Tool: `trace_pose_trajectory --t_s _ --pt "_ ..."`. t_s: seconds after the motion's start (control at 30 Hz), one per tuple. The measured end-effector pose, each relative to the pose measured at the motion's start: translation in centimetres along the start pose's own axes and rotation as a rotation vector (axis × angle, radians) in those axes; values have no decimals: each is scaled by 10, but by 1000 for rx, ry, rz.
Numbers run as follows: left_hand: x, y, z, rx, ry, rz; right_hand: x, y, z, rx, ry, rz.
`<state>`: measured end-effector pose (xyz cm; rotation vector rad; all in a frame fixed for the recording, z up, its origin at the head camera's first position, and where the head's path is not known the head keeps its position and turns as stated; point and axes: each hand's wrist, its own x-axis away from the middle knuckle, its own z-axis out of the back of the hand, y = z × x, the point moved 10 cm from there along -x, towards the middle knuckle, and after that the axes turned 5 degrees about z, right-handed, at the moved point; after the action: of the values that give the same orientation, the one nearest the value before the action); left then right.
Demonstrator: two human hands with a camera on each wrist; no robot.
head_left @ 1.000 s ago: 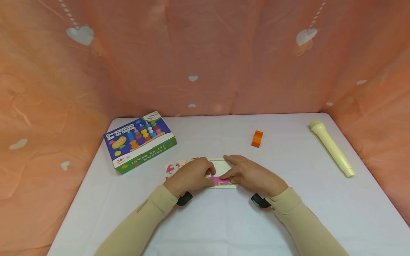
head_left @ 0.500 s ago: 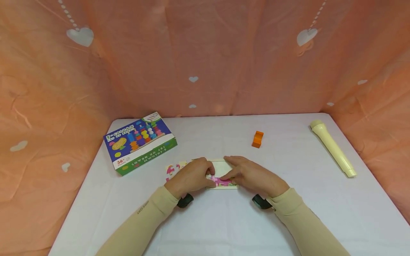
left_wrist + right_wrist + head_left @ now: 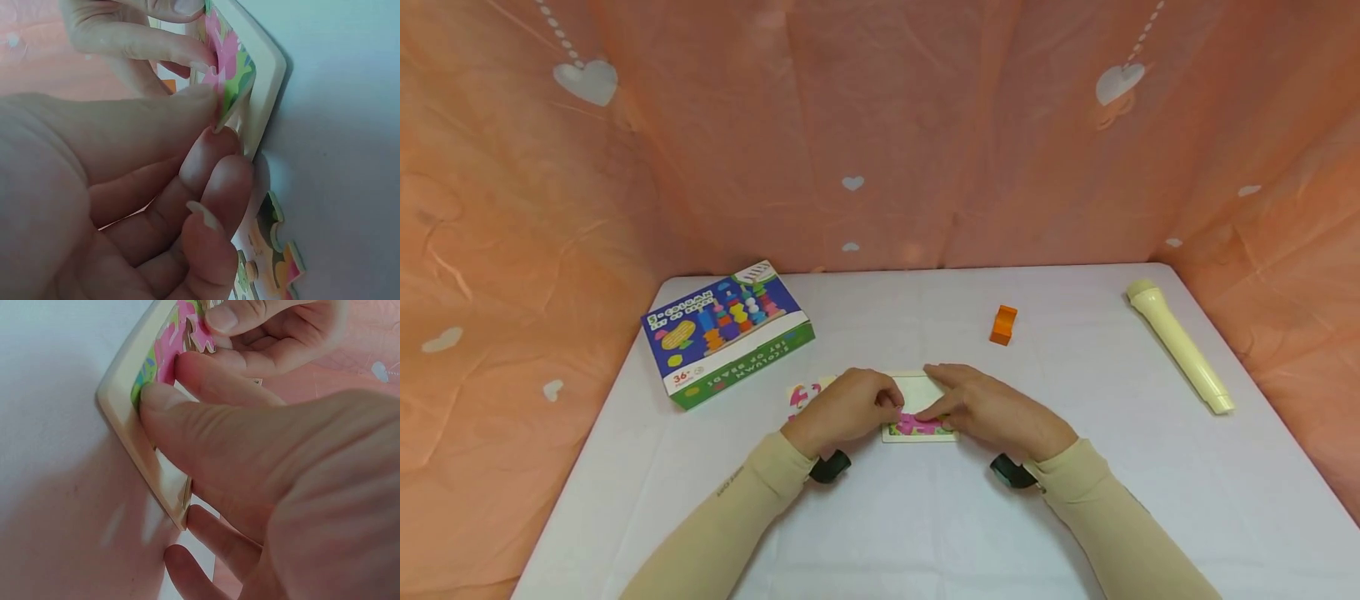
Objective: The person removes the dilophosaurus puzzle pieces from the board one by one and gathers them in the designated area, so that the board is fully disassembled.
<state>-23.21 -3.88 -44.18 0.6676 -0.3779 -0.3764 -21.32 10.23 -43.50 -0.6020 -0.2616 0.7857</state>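
My left hand (image 3: 847,407) pinches a pink and green jigsaw piece (image 3: 229,87) between thumb and fingertips, at the left side of a pale wooden puzzle board (image 3: 916,387). The piece is tilted, with one edge raised off the board in the left wrist view. My right hand (image 3: 996,412) rests on the board's right side. Its thumb presses on pink and green pieces (image 3: 917,425) along the near edge, with the forefinger beside it; other fingers touch the rim in the right wrist view. Loose jigsaw pieces (image 3: 801,397) lie left of the board, partly hidden by my left hand.
A blue and green bead-set box (image 3: 726,333) stands at the back left of the white table (image 3: 895,533). An orange block (image 3: 1003,325) lies behind my right hand. A cream tube-shaped object (image 3: 1180,346) lies far right. Orange cloth (image 3: 880,142) hangs behind.
My left thumb and fingers have come closer together and lifted slightly, uncovering the board's near left corner. My right hand stays in place, pressing on the pieces.
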Motion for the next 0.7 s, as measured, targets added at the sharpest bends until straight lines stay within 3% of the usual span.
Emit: trace_pose_trajectory --t_s 0.3,0.5,0.7 --pt "1 -2 1 58 -32 21 -1 2 -1 12 -10 -14" --pt "-1 3 0 63 -56 -23 2 4 1 4 -9 -23" --pt "6 -3 10 78 -42 -3 3 5 -3 -40 -8 -27"
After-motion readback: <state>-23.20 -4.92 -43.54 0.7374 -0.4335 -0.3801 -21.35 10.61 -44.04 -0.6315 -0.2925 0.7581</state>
